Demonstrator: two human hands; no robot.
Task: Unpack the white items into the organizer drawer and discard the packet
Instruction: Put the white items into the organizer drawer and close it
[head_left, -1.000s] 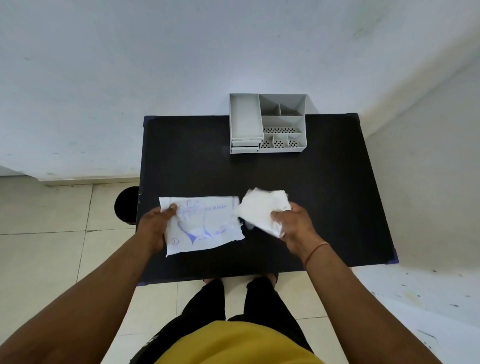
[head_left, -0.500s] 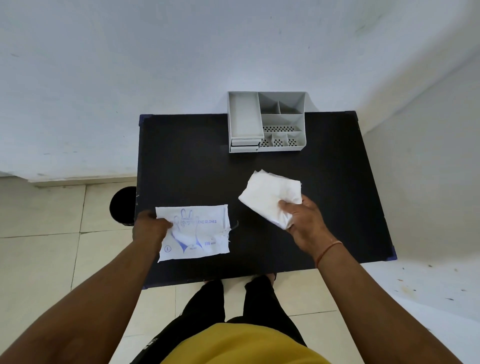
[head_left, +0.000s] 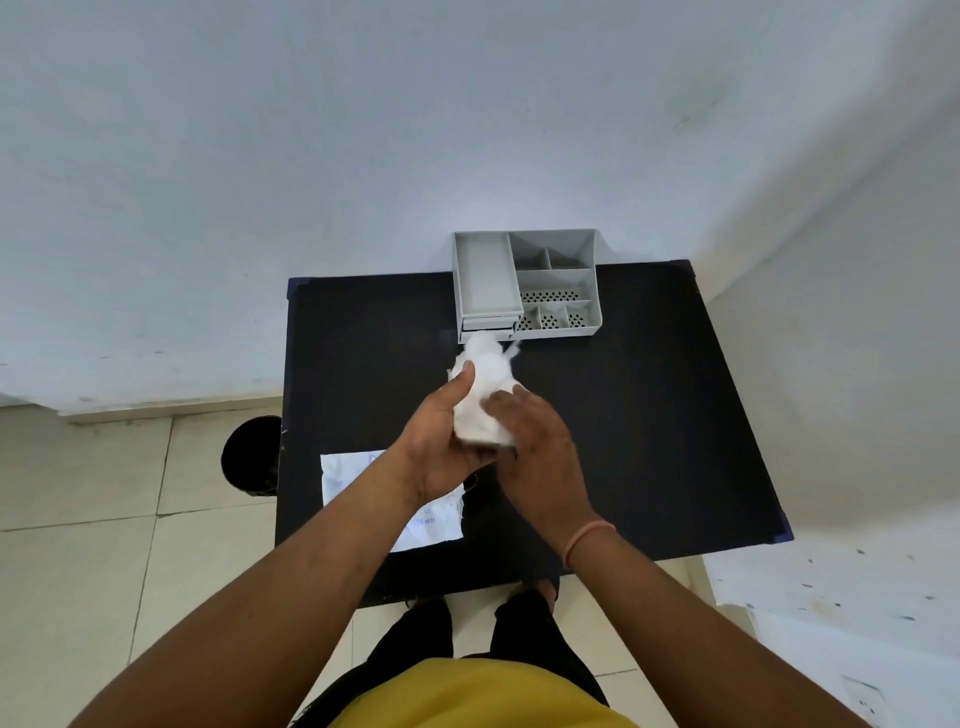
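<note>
A crumpled bundle of white items (head_left: 483, 384) is held above the middle of the black table (head_left: 649, 415). My left hand (head_left: 441, 441) grips its left side and my right hand (head_left: 535, 441) presses on its right side. The bundle's top almost reaches the front of the grey organizer (head_left: 524, 283), whose small drawers at the lower left look shut. The empty white packet (head_left: 358, 483) with blue print lies flat on the table near the front left, partly hidden under my left forearm.
A round black bin (head_left: 249, 457) stands on the tiled floor just left of the table. The organizer sits at the table's far edge against the white wall. My legs are below the table's near edge.
My left hand let go of the packet, which now lies on the table, and joined my right hand on the white bundle. Both hands carried the bundle forward toward the organizer.
</note>
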